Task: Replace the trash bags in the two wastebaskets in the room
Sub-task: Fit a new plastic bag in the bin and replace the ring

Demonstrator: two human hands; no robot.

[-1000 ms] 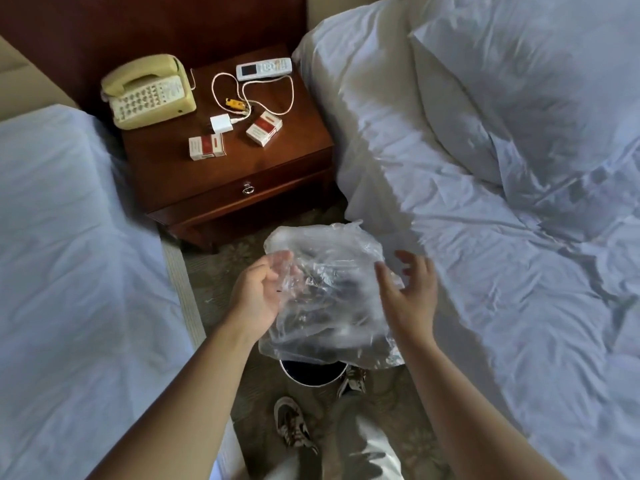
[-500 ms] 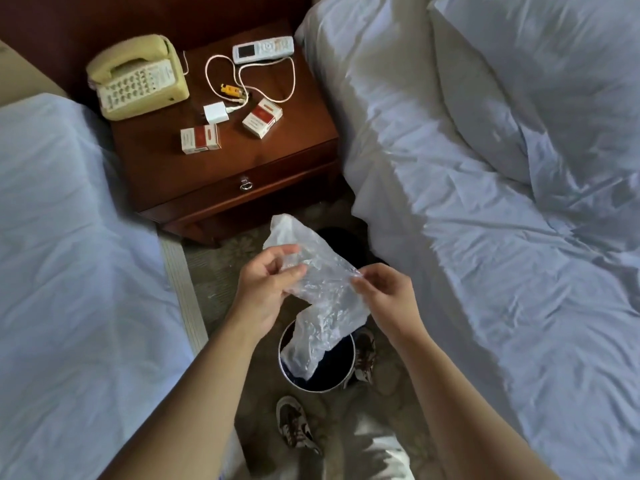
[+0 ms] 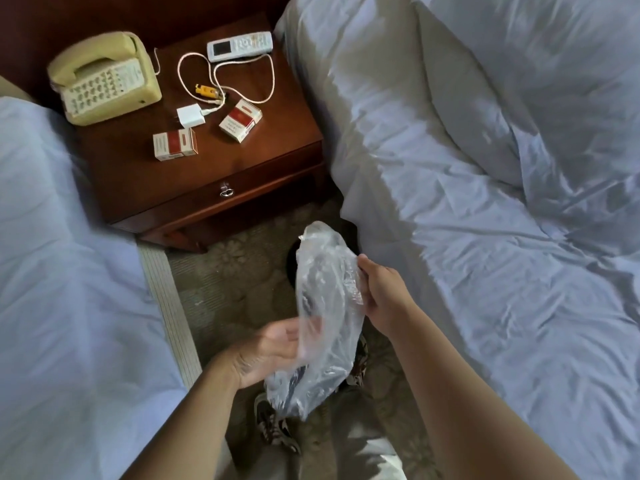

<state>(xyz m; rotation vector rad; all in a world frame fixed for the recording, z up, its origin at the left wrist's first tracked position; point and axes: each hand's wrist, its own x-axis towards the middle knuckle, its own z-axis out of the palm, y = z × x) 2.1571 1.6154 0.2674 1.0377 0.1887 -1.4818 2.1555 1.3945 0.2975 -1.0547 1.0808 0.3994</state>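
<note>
A clear plastic trash bag [image 3: 325,306] hangs crumpled and stretched lengthwise between my hands, above the floor between two beds. My right hand [image 3: 381,292] pinches its upper right edge. My left hand [image 3: 266,351] is lower, palm up, and holds the bag's lower part, its fingertips blurred behind the film. One wastebasket [image 3: 311,389] shows only as a dark shape through the bag's bottom. A second dark wastebasket [image 3: 292,263] stands behind the bag, against the right bed.
A wooden nightstand [image 3: 214,174] at the back carries a phone [image 3: 104,77], a remote, a charger cable and two small boxes. White beds flank the carpeted aisle, left [image 3: 69,306] and right [image 3: 502,271]. My shoes [image 3: 273,427] are below the bag.
The bag went from spread wide to bunched, then pulled out long. My left hand dropped lower and nearer; my right hand stayed up at the bag's edge.
</note>
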